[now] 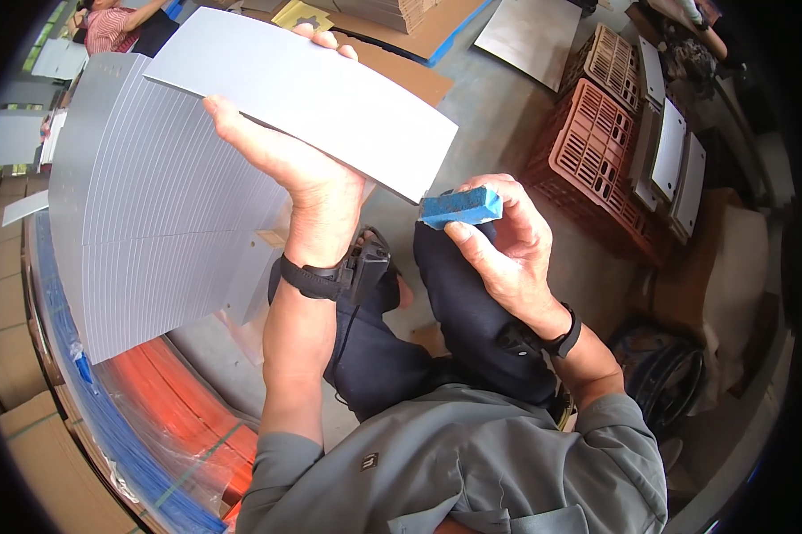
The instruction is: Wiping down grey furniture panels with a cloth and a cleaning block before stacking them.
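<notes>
Holding a grey card sheet [303, 98] at upper centre of the frame, the left hand [307, 182] has its grip closed on the sheet, thumb on the near long edge and fingertips over the far edge. The right hand [507, 240], right of centre, pinches a blue sponge block [460, 207] between thumb and fingers, its grip closed, the block just beside the sheet's lower right corner; contact cannot be told. The sheet's face shows no mark, so whether this corner has been rubbed is unclear. A fanned stack of like grey sheets [143, 214] fills the left of the frame, suggesting many pieces are at hand; which of them are finished cannot be told. Orange and blue stacked strips [178, 418] lie below it at lower left. Reddish plastic crates [596, 142] with white panels [672, 151] stand at upper right on the concrete floor [499, 116].
</notes>
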{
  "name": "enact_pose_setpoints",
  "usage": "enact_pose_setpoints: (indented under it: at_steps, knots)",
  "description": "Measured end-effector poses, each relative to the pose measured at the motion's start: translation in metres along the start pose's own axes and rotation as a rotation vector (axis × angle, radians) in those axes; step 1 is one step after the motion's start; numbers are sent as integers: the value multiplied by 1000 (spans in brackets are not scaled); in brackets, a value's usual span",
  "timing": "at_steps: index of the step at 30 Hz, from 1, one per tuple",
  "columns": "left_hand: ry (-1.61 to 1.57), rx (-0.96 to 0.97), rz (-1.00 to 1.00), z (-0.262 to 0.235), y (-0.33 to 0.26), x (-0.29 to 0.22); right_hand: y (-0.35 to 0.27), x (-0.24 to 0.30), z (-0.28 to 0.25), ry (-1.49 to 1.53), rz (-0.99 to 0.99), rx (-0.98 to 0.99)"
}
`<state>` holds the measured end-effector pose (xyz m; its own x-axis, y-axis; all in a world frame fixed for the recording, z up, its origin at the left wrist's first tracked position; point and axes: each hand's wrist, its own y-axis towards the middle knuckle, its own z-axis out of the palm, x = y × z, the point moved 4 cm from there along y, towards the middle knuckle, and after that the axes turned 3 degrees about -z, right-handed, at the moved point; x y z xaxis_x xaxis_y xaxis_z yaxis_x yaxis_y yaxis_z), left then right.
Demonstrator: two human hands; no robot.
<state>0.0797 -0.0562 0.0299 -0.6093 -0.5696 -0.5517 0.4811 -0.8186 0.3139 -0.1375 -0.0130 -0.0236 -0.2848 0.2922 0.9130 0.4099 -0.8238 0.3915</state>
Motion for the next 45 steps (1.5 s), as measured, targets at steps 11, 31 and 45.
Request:
enact_pose_setpoints:
  at_steps: [11,31,45]
  knots:
    - [-5,22,-29,-7,0,-2,3,-1,3,103,92,-8]
    - [168,-105,39,4,-1,4,10,-3,-5,113,62,-96]
    - [106,-55,20,3,-3,1,10,-7,2,184,174,-2]
